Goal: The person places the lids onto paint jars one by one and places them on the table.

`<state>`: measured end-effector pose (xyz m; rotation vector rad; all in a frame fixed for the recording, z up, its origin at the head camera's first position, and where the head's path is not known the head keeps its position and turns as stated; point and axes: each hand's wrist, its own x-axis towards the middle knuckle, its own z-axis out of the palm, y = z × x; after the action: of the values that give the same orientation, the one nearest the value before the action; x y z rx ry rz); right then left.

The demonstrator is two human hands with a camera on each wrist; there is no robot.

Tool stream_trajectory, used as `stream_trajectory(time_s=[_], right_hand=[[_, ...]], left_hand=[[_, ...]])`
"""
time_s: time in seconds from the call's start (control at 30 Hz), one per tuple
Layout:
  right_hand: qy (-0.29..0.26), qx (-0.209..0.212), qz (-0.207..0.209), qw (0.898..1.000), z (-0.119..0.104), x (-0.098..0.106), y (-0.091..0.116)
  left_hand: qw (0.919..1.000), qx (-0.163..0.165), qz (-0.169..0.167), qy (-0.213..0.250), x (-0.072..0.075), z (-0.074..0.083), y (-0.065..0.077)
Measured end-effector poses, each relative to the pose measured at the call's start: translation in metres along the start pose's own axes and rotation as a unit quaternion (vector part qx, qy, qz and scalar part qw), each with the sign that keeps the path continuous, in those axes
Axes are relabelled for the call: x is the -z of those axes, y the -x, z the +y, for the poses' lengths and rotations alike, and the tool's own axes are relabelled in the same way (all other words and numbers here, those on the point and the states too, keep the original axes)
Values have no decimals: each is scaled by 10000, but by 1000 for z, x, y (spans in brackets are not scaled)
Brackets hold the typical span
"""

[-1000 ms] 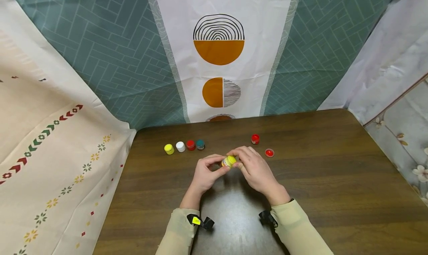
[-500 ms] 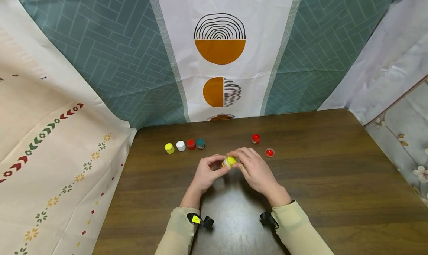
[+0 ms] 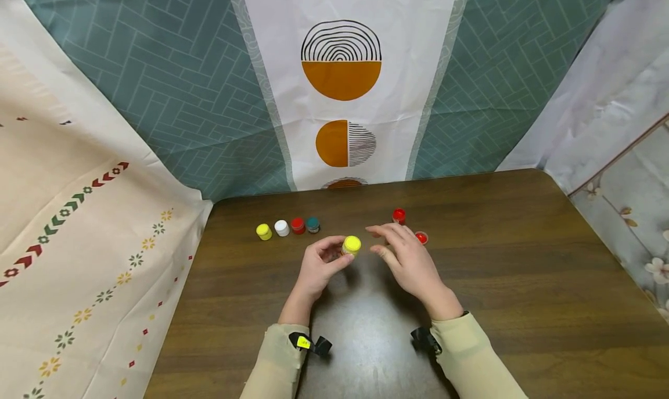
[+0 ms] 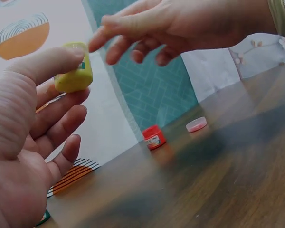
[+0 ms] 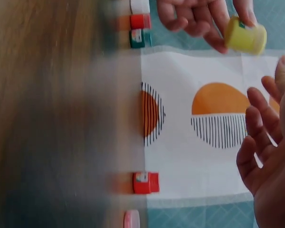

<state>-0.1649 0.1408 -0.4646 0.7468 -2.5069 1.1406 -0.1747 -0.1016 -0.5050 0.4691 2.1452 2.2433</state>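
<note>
My left hand (image 3: 316,270) pinches a small yellow paint jar (image 3: 352,245) between thumb and fingers, above the middle of the table. A yellow lid sits on top of the jar. Just to the right, my right hand (image 3: 412,264) holds nothing, its fingers loosely spread and apart from the jar. In the left wrist view, the thumb lies across the side of the yellow jar (image 4: 75,78). The right wrist view shows a gap between the right hand (image 5: 270,142) and the jar.
An uncapped red paint jar (image 3: 399,215) stands behind my right hand, with its red lid (image 3: 421,237) lying nearby. Toward the back left, yellow (image 3: 263,232), white (image 3: 281,228), red (image 3: 298,226) and teal (image 3: 313,225) jars form a row on the wooden table (image 3: 496,283).
My right hand has let go of the yellow jar's lid and moved right. The left hand has shifted slightly left and turned the jar more upright.
</note>
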Motion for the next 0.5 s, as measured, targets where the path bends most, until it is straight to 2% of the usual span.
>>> stream_trajectory(time_s=[0.2, 0.4, 0.5], right_hand=[[-114, -723, -44, 9973, 13, 16, 7], [-81, -956, 313, 9949, 30, 31, 16], [-5, -1055, 473, 9933, 36, 36, 19]], left_hand=[[9992, 75, 265, -276, 13, 4, -3], [9975, -72, 400, -573, 35, 12, -13], [9943, -190, 563, -885, 44, 16, -21]])
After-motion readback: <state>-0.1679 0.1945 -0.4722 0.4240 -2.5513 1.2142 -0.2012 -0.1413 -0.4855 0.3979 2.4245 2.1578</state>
